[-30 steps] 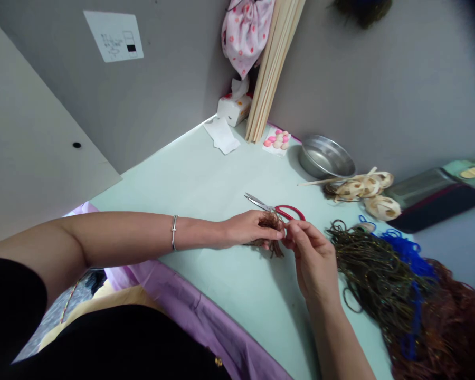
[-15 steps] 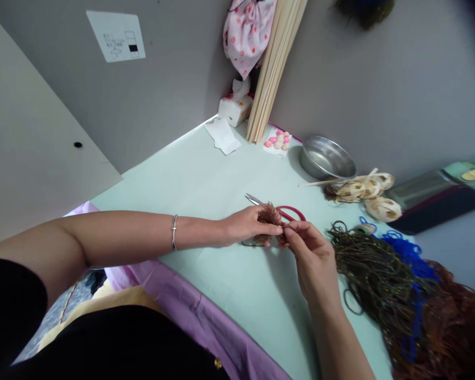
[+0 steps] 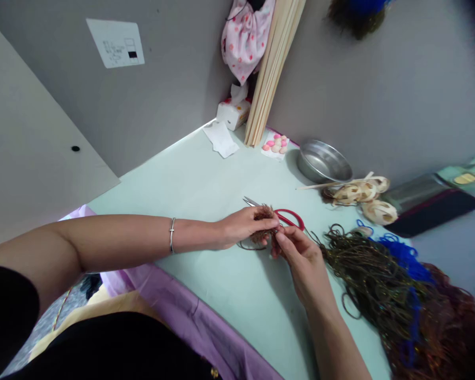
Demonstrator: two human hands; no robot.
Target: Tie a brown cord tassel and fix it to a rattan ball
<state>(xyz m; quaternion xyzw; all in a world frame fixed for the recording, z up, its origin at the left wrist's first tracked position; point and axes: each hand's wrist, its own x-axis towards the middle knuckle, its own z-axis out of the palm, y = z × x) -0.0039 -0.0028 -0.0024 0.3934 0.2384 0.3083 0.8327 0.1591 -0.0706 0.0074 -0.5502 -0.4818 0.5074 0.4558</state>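
Brown fibre bundle (image 3: 263,212), red scissor handles (image 3: 300,219), pink bag (image 3: 245,47) with red spots, pale-green tabletop (image 3: 174,182)

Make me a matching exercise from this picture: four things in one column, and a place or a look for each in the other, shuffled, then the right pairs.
1. Tuft
2. Scissors
3. Bag
4. Bowl

a. pink with red spots
b. round and silver
c. held in the left hand
d. red-handled

Pairs: 1-c, 2-d, 3-a, 4-b
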